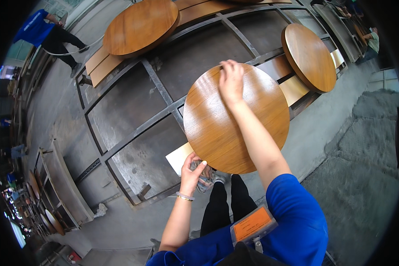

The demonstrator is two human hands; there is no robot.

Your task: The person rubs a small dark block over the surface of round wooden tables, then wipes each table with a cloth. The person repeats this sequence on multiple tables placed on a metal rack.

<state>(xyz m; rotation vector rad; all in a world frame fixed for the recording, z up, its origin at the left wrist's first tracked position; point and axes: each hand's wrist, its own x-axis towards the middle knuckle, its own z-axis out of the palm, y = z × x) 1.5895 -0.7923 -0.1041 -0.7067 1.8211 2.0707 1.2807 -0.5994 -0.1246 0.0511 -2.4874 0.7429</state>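
A round, glossy brown wooden top (244, 128) lies in front of me on the metal frame. My right hand (231, 84) reaches across it and rests near its far edge, fingers stretched out and holding nothing. Beside the near left edge is my left hand (193, 172), thumb and fingers curved around crumpled, see-through plastic (205, 181) that looks like a bag. Part of the plastic is hidden by the hand and the wooden top. A pale flat board (178, 158) sticks out from under the top, next to my left fingers.
Another round wooden top (142, 26) lies at the far left, and a third (309, 57) at the right, both on boards over the metal frame (133, 133). A person in blue (35, 29) stands at the far left; another person (371, 44) is at the far right.
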